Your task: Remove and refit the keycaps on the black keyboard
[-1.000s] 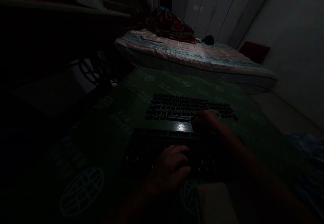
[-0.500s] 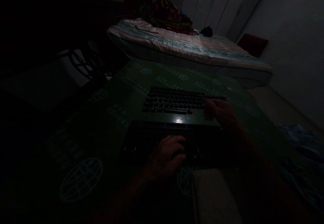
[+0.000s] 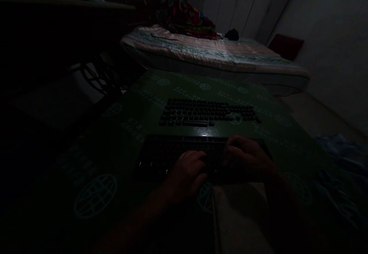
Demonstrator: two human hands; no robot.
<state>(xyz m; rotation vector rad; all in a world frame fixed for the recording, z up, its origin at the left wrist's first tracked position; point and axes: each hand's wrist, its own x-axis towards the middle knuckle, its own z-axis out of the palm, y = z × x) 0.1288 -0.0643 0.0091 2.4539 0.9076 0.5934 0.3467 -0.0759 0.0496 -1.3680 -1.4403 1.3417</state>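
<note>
A dark keyboard base (image 3: pixel 161 152) lies across the green table, close to me. My left hand (image 3: pixel 188 169) rests on its middle, fingers bent loosely over it and spread, holding nothing that I can see. Over the base's right part is my right hand (image 3: pixel 244 154), its fingertips pinched together and pointing down; what is between them is hidden in the dark. Beyond the base, black keycaps (image 3: pixel 195 112) are laid out loose in keyboard order, a long space bar (image 3: pixel 195 123) among their front row. A gap shows in the lower right of that layout.
The green table (image 3: pixel 126 158) carries printed globe marks. At its near edge sits a pale block-like object (image 3: pixel 238 215). Behind stands a bed (image 3: pixel 212 54) with a red floral blanket (image 3: pixel 186 18). A dark wheel frame (image 3: pixel 97 77) is at left, crumpled cloth (image 3: pixel 339 162) at right.
My right hand has come back from the right side of the loose keycaps to the keyboard base, fingers pinched. My left hand has stayed on the base. The view has shifted slightly.
</note>
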